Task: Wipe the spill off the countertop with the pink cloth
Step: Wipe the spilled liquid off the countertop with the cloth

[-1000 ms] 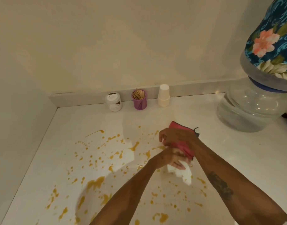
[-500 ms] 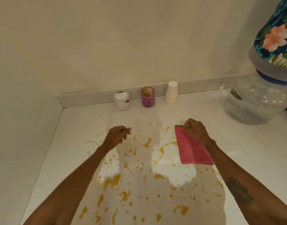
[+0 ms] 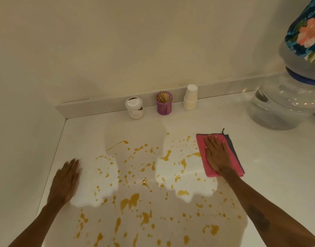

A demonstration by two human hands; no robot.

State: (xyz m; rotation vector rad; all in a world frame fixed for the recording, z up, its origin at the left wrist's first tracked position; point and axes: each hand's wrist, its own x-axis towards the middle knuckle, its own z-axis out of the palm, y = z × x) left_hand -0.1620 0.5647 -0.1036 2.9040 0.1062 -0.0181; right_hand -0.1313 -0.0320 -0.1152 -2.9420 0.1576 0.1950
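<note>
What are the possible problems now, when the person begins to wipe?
The left hand lies flat beside the spill and may get smeared. The pink cloth is small against the widely scattered drops, so it could spread them. A long stroke might push liquid toward the jar.

Cloth (image 3: pixel 233 157): pink, folded into a flat rectangle, a grey layer showing along its right edge and a small dark loop at its far right corner. It lies flat on the countertop (image 3: pixel 278 166), at the right edge of the spill (image 3: pixel 131 200), its left edge touching the nearest splashes. Spill: orange-yellow liquid, scattered as many drops, streaks and small puddles over the white countertop left of the cloth, unwiped.
</note>
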